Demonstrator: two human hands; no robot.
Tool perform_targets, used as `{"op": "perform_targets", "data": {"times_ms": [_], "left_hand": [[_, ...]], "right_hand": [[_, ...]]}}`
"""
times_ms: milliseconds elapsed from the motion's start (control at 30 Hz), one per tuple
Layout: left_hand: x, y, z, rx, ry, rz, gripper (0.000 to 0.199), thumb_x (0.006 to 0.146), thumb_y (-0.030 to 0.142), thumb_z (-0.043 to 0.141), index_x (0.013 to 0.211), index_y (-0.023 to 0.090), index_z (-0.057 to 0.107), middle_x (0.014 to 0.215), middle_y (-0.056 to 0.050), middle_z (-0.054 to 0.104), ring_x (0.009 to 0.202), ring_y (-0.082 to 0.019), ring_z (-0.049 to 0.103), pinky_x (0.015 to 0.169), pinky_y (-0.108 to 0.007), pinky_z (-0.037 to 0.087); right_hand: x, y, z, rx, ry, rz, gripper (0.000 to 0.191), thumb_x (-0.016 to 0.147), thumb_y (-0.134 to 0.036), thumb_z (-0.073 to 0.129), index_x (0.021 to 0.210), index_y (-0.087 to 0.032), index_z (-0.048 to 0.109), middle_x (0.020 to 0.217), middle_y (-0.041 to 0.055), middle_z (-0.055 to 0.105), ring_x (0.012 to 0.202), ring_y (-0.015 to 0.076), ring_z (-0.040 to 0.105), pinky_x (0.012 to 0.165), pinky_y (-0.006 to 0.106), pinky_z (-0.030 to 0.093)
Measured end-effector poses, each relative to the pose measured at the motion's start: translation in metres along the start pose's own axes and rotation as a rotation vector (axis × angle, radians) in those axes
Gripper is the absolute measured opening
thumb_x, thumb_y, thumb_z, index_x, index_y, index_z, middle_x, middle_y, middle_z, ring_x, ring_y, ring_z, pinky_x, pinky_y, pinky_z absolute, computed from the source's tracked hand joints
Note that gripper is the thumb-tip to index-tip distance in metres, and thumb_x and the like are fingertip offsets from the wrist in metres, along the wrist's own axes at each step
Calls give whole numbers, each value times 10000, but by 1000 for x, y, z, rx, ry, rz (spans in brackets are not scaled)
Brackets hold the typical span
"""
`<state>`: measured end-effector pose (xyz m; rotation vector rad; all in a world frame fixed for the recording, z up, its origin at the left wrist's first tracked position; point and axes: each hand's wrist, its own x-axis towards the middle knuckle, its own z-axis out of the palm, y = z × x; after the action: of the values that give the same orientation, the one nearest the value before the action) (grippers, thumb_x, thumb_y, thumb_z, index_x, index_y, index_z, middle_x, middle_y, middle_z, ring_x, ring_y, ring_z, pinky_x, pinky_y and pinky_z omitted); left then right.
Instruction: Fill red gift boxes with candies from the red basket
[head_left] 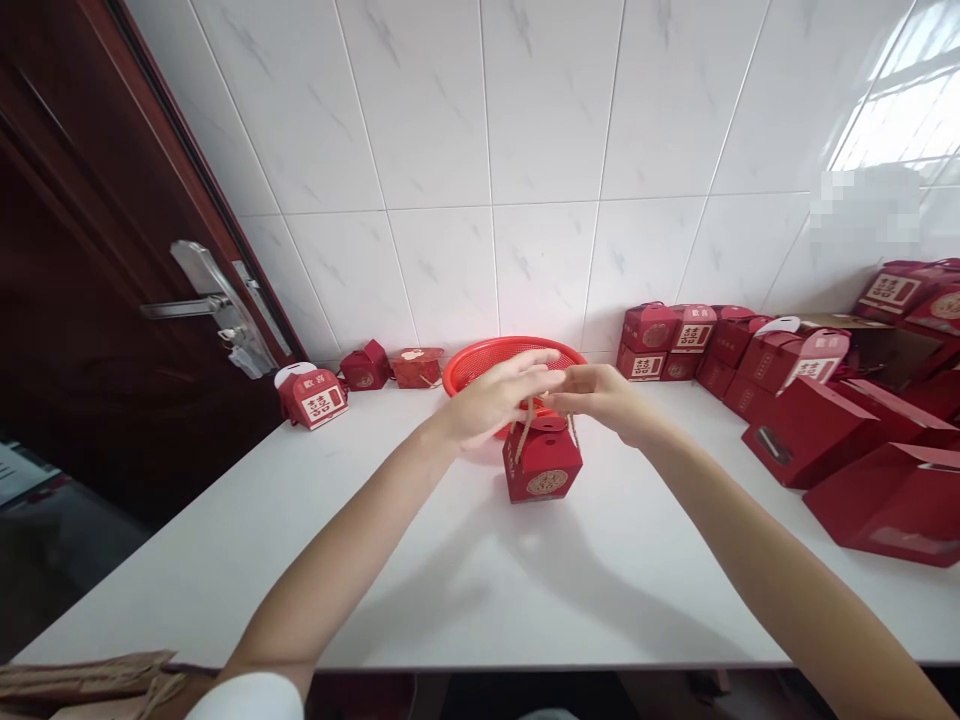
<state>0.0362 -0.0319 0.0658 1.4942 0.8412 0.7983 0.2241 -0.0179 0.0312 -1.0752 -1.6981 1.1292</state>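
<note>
A small red gift box (536, 465) with a round gold emblem stands upright on the white table. Twisted tan cord (524, 437) rises from both sides of its top. My left hand (499, 397) reaches over it from the left, its fingers closed around the upper end of the cord. From the right, my right hand (600, 398) pinches the cord at the same spot, fingertips touching or nearly touching the left ones. The exact hold is partly hidden behind the fingers. Behind the hands sits a red plastic basket (471, 358), and its contents are mostly covered.
Several red boxes (679, 330) are stacked against the tiled wall on the right, with larger open red boxes (814, 430) before them. At the back left stand a white-topped red box (315, 397) and two smaller ones. A brown door (97, 200) adjoins the table's left side.
</note>
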Motion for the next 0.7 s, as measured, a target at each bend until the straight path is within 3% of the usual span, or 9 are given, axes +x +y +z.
{"op": "perform_targets", "data": {"times_ms": [133, 267, 400, 500, 600, 700], "left_hand": [[17, 5, 29, 235, -44, 16, 584, 896, 479, 649, 1424, 261, 528, 1486, -96, 529, 1403, -345, 444, 1081, -459, 452], [26, 7, 36, 185, -74, 45, 565, 925, 385, 620, 1451, 222, 492, 1526, -106, 482, 1356, -313, 504, 1028, -416, 509], [9, -4, 13, 58, -121, 157, 422, 915, 326, 628, 1313, 186, 614, 1424, -113, 578, 1265, -288, 588, 1008, -405, 528], [-20, -29, -16, 53, -86, 154, 369, 877, 387, 689, 1191, 193, 707, 1335, -112, 649, 1152, -297, 657, 1011, -438, 521], [-53, -67, -40, -20, 77, 126, 372, 830, 493, 734, 1081, 221, 765, 1213, -101, 722, 1069, -293, 687, 990, -441, 538], [-84, -106, -49, -100, 335, 23, 410, 747, 569, 782, 953, 215, 793, 1047, -97, 767, 1011, -296, 700, 965, -431, 558]], "right_hand": [[-4, -3, 11, -153, 102, -79, 139, 748, -211, 627, 620, -174, 589, 620, -12, 604, 611, 120, 553, 525, 224, 394], [-2, 1, -9, -266, 271, -57, 156, 752, -184, 624, 600, -168, 590, 564, -12, 579, 561, 113, 532, 492, 217, 378], [11, 2, -63, -287, 388, 26, 136, 728, -181, 724, 626, -145, 642, 573, 20, 628, 536, 113, 553, 496, 222, 420], [22, 6, -111, -221, 434, 68, 178, 721, -181, 767, 605, -141, 639, 532, 22, 610, 491, 107, 539, 463, 216, 416], [33, 21, -157, -242, 487, 125, 168, 723, -172, 774, 610, -132, 657, 554, 29, 626, 502, 120, 554, 475, 233, 435], [43, 45, -193, -430, 585, 199, 172, 738, -122, 741, 592, -142, 652, 550, 9, 621, 502, 115, 535, 518, 246, 441]]}}
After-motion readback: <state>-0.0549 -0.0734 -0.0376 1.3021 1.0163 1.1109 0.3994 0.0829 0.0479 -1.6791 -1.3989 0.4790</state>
